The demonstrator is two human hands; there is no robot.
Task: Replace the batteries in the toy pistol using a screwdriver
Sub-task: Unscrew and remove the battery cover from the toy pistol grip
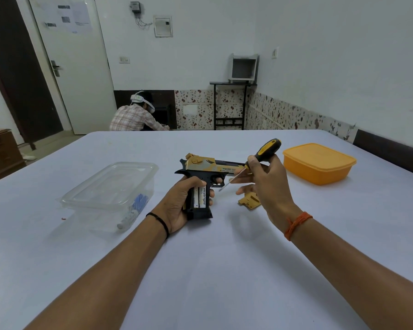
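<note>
My left hand (179,203) grips the handle of a black and gold toy pistol (205,169), held just above the table with its barrel pointing right. The grip's battery bay is uncovered and two white batteries (200,197) sit inside it. My right hand (265,177) holds a screwdriver (268,147) with a black and yellow handle. Its thin shaft slants down to the left, and the tip hangs just right of the trigger guard. The gold battery cover (249,200) lies on the table under my right hand.
A clear plastic box (110,189) with a lid stands left of the pistol, with small items inside. A closed orange box (318,163) stands at the right. The white table (212,270) spreads wide. A person sits on the floor beyond its far edge.
</note>
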